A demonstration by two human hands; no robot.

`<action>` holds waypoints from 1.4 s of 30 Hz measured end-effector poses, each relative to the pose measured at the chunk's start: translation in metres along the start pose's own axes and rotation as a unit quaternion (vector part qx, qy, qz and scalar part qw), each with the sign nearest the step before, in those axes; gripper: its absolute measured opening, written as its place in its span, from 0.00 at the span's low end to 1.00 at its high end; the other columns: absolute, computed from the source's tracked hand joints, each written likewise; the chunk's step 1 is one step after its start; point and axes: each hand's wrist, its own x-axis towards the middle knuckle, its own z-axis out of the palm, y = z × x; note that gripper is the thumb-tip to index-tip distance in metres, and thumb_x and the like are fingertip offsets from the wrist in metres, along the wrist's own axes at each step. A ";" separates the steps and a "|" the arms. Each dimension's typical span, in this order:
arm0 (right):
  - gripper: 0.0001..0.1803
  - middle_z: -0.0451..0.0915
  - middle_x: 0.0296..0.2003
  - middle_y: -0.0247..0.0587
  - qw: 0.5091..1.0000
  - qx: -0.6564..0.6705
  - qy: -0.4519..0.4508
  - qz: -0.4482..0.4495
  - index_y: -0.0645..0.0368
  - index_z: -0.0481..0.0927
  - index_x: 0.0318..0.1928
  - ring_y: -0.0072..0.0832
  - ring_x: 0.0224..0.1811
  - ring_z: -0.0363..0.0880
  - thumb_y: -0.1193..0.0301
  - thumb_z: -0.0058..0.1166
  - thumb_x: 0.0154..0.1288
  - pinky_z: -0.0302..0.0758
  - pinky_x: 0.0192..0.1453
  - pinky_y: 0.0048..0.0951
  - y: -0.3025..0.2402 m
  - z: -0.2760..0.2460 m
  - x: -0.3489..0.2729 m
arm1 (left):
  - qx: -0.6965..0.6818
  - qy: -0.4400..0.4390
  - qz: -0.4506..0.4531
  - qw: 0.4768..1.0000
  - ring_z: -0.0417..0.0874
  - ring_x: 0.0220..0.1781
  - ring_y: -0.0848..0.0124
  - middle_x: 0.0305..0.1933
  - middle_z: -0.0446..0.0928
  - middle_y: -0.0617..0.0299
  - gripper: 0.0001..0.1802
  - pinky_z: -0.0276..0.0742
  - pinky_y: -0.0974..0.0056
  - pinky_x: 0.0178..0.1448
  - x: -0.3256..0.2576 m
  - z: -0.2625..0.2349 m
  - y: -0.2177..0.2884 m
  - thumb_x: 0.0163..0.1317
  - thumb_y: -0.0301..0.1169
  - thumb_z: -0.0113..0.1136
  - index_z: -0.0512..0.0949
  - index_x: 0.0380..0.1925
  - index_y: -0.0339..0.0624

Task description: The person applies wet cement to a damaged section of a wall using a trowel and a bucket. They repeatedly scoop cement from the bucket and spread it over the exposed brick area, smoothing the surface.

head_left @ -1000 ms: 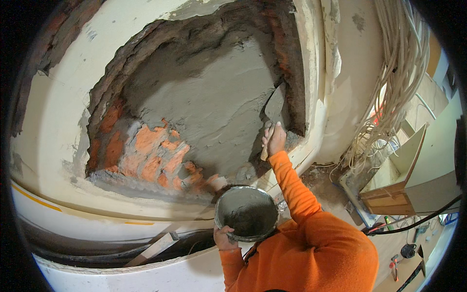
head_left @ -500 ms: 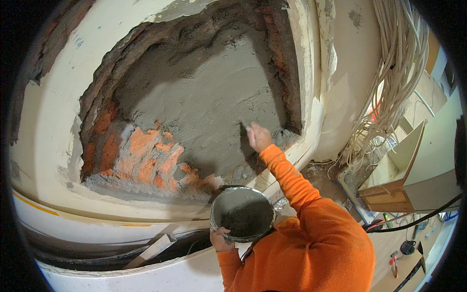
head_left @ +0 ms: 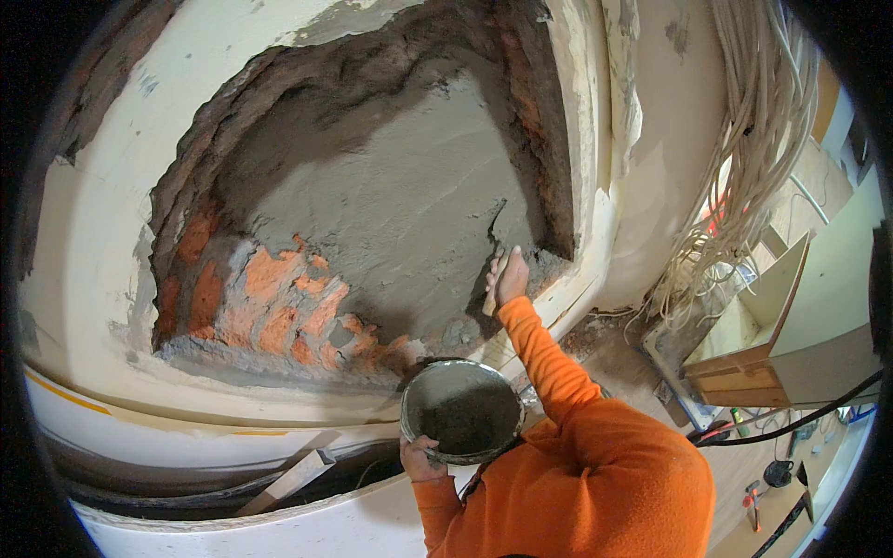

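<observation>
Fingers of the right hand grip a trowel at the cement; those of the left hand clasp a bucket.

The grey mortar is seen as matt, fairly smooth across its middle and coarser along its upper edge. Rough, matt faces are shown by the orange bricks. The wall is finished in smooth, pale paint. The bucket is smeared with mortar inside. The sweater is made of soft-looking, fleecy cloth; the cables are sheathed in what looks like plastic.
</observation>
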 end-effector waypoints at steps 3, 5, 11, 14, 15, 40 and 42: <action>0.25 0.67 0.19 0.34 0.998 0.042 -0.002 0.041 0.52 0.69 0.33 0.25 0.12 0.64 0.45 0.33 0.73 0.63 0.13 0.29 0.015 -0.010 -0.019 | -0.135 -0.026 -0.049 0.989 0.81 0.43 0.59 0.43 0.78 0.53 0.25 0.81 0.56 0.47 -0.013 0.051 0.050 0.41 0.18 0.49 0.75 0.45 0.35; 0.25 0.67 0.19 0.34 0.999 0.018 -0.019 0.041 0.52 0.69 0.33 0.26 0.12 0.64 0.45 0.33 0.73 0.63 0.13 0.29 0.021 -0.018 -0.041 | -0.147 -0.010 -0.085 0.985 0.80 0.47 0.60 0.46 0.78 0.55 0.29 0.76 0.59 0.52 -0.008 0.046 0.046 0.37 0.19 0.51 0.76 0.47 0.33; 0.14 0.74 0.21 0.42 0.784 -0.522 -0.255 -0.218 0.59 0.74 0.33 0.32 0.16 0.71 0.60 0.50 0.67 0.70 0.24 0.35 -0.023 -0.085 -0.081 | 0.235 -0.047 0.049 0.970 0.80 0.50 0.55 0.49 0.79 0.51 0.26 0.74 0.60 0.53 0.000 0.047 0.056 0.36 0.25 0.54 0.79 0.43 0.36; 0.18 0.79 0.25 0.52 0.586 -0.639 -0.479 -0.136 0.60 0.77 0.42 0.51 0.29 0.79 0.61 0.55 0.55 0.75 0.37 0.45 -0.086 -0.059 -0.113 | 0.147 -0.001 0.135 0.980 0.80 0.52 0.52 0.50 0.79 0.46 0.17 0.75 0.59 0.52 -0.010 0.049 0.039 0.38 0.25 0.55 0.79 0.34 0.41; 0.23 0.81 0.29 0.56 0.517 -0.675 -0.522 -0.060 0.60 0.78 0.46 0.52 0.34 0.81 0.58 0.56 0.54 0.77 0.43 0.47 -0.103 -0.049 -0.123 | 0.137 -0.004 0.193 0.972 0.80 0.51 0.52 0.50 0.79 0.46 0.14 0.75 0.59 0.52 -0.012 0.060 0.038 0.40 0.25 0.55 0.78 0.32 0.40; 0.11 0.84 0.32 0.54 0.151 -0.684 -0.708 -0.090 0.60 0.86 0.32 0.46 0.36 0.84 0.68 0.54 0.56 0.81 0.42 0.44 -0.072 -0.052 -0.196 | -0.135 0.081 -0.030 0.987 0.80 0.40 0.67 0.44 0.79 0.57 0.27 0.77 0.66 0.42 -0.121 0.108 0.008 0.47 0.18 0.53 0.74 0.53 0.33; 0.12 0.83 0.31 0.53 0.174 -0.666 -0.715 -0.124 0.61 0.85 0.35 0.46 0.35 0.84 0.68 0.53 0.57 0.81 0.41 0.44 -0.042 -0.091 -0.209 | -0.221 0.059 0.042 0.972 0.81 0.45 0.62 0.49 0.78 0.54 0.30 0.79 0.61 0.49 -0.128 0.111 -0.004 0.46 0.18 0.54 0.73 0.55 0.31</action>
